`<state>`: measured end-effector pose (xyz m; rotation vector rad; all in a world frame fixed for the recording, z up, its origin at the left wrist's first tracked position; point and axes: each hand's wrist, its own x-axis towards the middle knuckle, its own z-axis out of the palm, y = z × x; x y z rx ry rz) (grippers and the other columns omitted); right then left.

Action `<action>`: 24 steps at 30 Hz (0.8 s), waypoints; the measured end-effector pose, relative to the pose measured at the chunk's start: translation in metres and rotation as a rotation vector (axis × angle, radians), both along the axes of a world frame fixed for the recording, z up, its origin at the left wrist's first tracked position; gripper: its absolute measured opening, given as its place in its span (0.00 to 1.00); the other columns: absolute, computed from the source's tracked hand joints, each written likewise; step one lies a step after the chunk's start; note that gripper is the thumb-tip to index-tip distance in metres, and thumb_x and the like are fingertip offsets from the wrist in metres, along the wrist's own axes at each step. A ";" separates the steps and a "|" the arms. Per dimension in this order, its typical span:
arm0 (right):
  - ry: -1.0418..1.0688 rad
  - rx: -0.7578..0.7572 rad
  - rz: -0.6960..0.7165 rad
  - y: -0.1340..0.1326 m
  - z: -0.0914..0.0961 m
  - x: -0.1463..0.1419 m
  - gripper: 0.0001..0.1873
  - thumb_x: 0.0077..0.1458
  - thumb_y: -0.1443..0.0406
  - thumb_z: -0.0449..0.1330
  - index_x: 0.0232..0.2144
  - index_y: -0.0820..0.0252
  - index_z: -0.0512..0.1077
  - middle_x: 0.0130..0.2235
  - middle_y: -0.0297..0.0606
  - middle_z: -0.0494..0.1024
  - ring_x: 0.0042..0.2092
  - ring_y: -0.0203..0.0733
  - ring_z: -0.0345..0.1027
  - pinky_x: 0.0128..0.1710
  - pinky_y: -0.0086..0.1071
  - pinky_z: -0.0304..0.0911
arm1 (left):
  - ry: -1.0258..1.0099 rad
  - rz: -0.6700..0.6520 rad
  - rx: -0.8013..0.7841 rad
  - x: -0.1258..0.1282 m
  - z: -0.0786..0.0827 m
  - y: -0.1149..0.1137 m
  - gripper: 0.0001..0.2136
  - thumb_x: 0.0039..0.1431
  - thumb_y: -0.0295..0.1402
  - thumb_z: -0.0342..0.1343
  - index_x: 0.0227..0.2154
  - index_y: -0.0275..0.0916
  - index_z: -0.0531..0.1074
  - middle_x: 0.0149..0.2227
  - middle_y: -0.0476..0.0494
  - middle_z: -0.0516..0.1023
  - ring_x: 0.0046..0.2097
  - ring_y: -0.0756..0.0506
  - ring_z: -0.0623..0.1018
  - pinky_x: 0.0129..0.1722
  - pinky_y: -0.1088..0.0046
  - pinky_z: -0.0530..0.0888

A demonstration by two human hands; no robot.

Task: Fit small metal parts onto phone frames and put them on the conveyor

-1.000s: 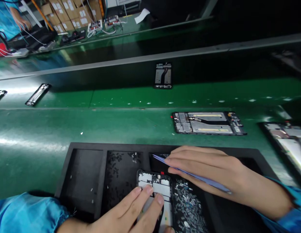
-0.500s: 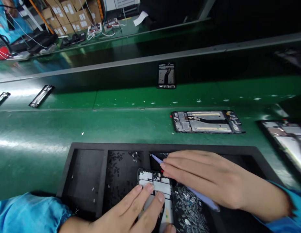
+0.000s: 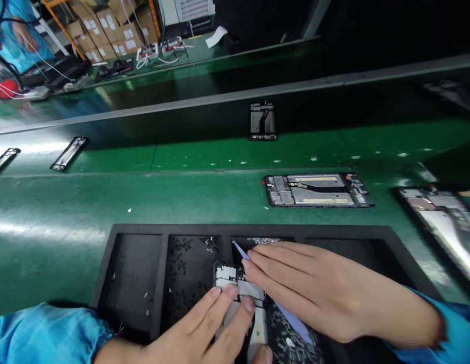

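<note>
My left hand grips an opened phone, fingers across its exposed inner face and thumb at its right edge. The phone is over a black tray divided into compartments. Lavender tweezers lie slantwise under my right hand, whose fingers are pressed together round them. Their thin tip points up and left, past the phone's top edge, over a middle compartment. Beneath the hand that compartment holds many small metallic pieces. My right fingertips are close to the phone's top right corner; contact is unclear.
Beyond the tray, another opened phone lies on the green bench. A larger-looking one is at the right. Several more phone frames lie further back, one near the divider. A person in blue is at the far left, near cardboard boxes.
My right hand and the tweezers have shifted slightly left, closer to the phone's top corner. The left hand keeps its hold on the phone. The view has moved a little.
</note>
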<state>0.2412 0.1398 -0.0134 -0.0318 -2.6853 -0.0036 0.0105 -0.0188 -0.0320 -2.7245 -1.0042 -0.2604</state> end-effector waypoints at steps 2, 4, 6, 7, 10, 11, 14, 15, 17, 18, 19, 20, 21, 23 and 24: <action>0.053 -0.033 -0.024 -0.002 -0.001 -0.002 0.19 0.67 0.76 0.46 0.49 0.67 0.75 0.41 0.48 0.86 0.44 0.50 0.81 0.43 0.42 0.80 | -0.005 -0.003 -0.004 0.000 0.001 0.001 0.25 0.68 0.40 0.61 0.65 0.43 0.66 0.61 0.36 0.75 0.58 0.38 0.79 0.62 0.59 0.74; 0.153 -0.149 -0.065 -0.003 -0.003 -0.004 0.15 0.68 0.75 0.49 0.50 0.64 0.73 0.40 0.45 0.86 0.42 0.47 0.81 0.43 0.39 0.80 | -0.004 -0.017 -0.008 -0.001 0.003 0.003 0.25 0.68 0.39 0.61 0.66 0.43 0.66 0.60 0.38 0.76 0.58 0.37 0.79 0.61 0.59 0.75; 0.275 -0.360 -0.138 -0.004 -0.002 -0.006 0.13 0.67 0.74 0.56 0.51 0.59 0.72 0.38 0.40 0.85 0.40 0.43 0.81 0.40 0.36 0.79 | -0.038 -0.022 -0.022 -0.003 0.008 0.006 0.24 0.67 0.36 0.61 0.64 0.43 0.68 0.59 0.40 0.78 0.58 0.36 0.79 0.60 0.59 0.76; 0.320 -0.474 -0.187 -0.004 -0.001 -0.006 0.14 0.66 0.74 0.59 0.51 0.56 0.73 0.37 0.38 0.85 0.38 0.41 0.81 0.37 0.34 0.79 | -0.079 -0.024 -0.051 -0.005 0.013 0.009 0.22 0.67 0.35 0.61 0.63 0.43 0.69 0.58 0.40 0.78 0.59 0.37 0.79 0.60 0.59 0.76; 0.369 -0.713 -0.341 -0.007 0.006 -0.008 0.10 0.65 0.70 0.62 0.45 0.49 0.76 0.35 0.33 0.84 0.33 0.40 0.80 0.31 0.31 0.77 | -0.349 0.020 -0.220 -0.012 0.028 0.018 0.13 0.70 0.34 0.58 0.54 0.39 0.74 0.56 0.38 0.79 0.59 0.41 0.78 0.60 0.65 0.77; 0.370 -0.752 -0.372 -0.009 0.008 -0.008 0.09 0.65 0.68 0.62 0.43 0.48 0.77 0.34 0.32 0.84 0.33 0.40 0.80 0.29 0.31 0.76 | -0.466 0.070 -0.294 -0.015 0.032 0.021 0.10 0.71 0.34 0.56 0.51 0.38 0.74 0.54 0.37 0.79 0.57 0.43 0.79 0.58 0.67 0.78; 0.380 -0.829 -0.409 -0.012 0.014 -0.009 0.07 0.65 0.64 0.62 0.38 0.44 0.79 0.32 0.30 0.85 0.31 0.42 0.81 0.27 0.32 0.78 | -0.773 0.282 -0.475 -0.018 0.038 0.032 0.08 0.71 0.32 0.55 0.50 0.36 0.72 0.49 0.38 0.79 0.50 0.47 0.80 0.51 0.70 0.81; 0.378 -0.852 -0.419 -0.013 0.015 -0.009 0.07 0.65 0.63 0.62 0.36 0.44 0.80 0.32 0.29 0.85 0.31 0.43 0.81 0.28 0.32 0.79 | -0.829 0.329 -0.522 -0.018 0.038 0.035 0.09 0.71 0.31 0.56 0.51 0.37 0.72 0.48 0.39 0.79 0.49 0.47 0.80 0.50 0.70 0.81; 0.379 -0.906 -0.432 -0.014 0.017 -0.011 0.10 0.67 0.60 0.62 0.32 0.43 0.80 0.29 0.29 0.84 0.30 0.44 0.81 0.28 0.33 0.80 | -0.894 0.345 -0.573 -0.017 0.034 0.039 0.10 0.70 0.29 0.58 0.51 0.37 0.73 0.48 0.41 0.80 0.49 0.47 0.80 0.50 0.69 0.80; 0.381 -0.942 -0.432 -0.014 0.018 -0.012 0.12 0.67 0.58 0.61 0.31 0.43 0.81 0.28 0.29 0.84 0.29 0.44 0.81 0.28 0.33 0.81 | -0.912 0.332 -0.579 -0.016 0.032 0.040 0.10 0.70 0.29 0.59 0.51 0.37 0.73 0.48 0.42 0.80 0.50 0.47 0.80 0.50 0.69 0.79; 0.386 -0.980 -0.424 -0.015 0.019 -0.013 0.13 0.67 0.56 0.61 0.30 0.43 0.81 0.27 0.29 0.83 0.29 0.44 0.81 0.27 0.32 0.80 | -0.928 0.328 -0.570 -0.015 0.031 0.041 0.09 0.70 0.29 0.59 0.51 0.38 0.73 0.48 0.42 0.81 0.50 0.47 0.80 0.50 0.69 0.79; 0.387 -1.025 -0.419 -0.015 0.019 -0.014 0.14 0.67 0.55 0.61 0.30 0.44 0.81 0.26 0.30 0.83 0.28 0.44 0.81 0.26 0.32 0.80 | -0.943 0.335 -0.555 -0.015 0.029 0.041 0.08 0.70 0.29 0.59 0.50 0.38 0.73 0.48 0.43 0.81 0.49 0.47 0.81 0.50 0.69 0.79; 0.387 -1.074 -0.417 -0.015 0.020 -0.015 0.14 0.66 0.54 0.62 0.29 0.45 0.81 0.25 0.30 0.83 0.27 0.44 0.80 0.24 0.31 0.79 | -0.958 0.342 -0.539 -0.014 0.028 0.042 0.08 0.70 0.30 0.59 0.49 0.38 0.74 0.47 0.44 0.82 0.49 0.47 0.81 0.49 0.69 0.78; 0.375 -1.182 -0.429 -0.015 0.022 -0.017 0.15 0.64 0.52 0.64 0.28 0.48 0.82 0.24 0.32 0.82 0.25 0.43 0.79 0.22 0.29 0.77 | -0.978 0.341 -0.522 -0.014 0.028 0.042 0.07 0.70 0.31 0.60 0.48 0.39 0.75 0.45 0.45 0.83 0.47 0.47 0.82 0.47 0.71 0.78; 0.365 -1.236 -0.436 -0.015 0.022 -0.018 0.15 0.63 0.51 0.65 0.28 0.49 0.82 0.24 0.33 0.82 0.24 0.43 0.79 0.22 0.29 0.77 | -0.987 0.319 -0.516 -0.014 0.028 0.042 0.07 0.70 0.31 0.61 0.48 0.39 0.75 0.44 0.46 0.84 0.46 0.48 0.83 0.47 0.71 0.78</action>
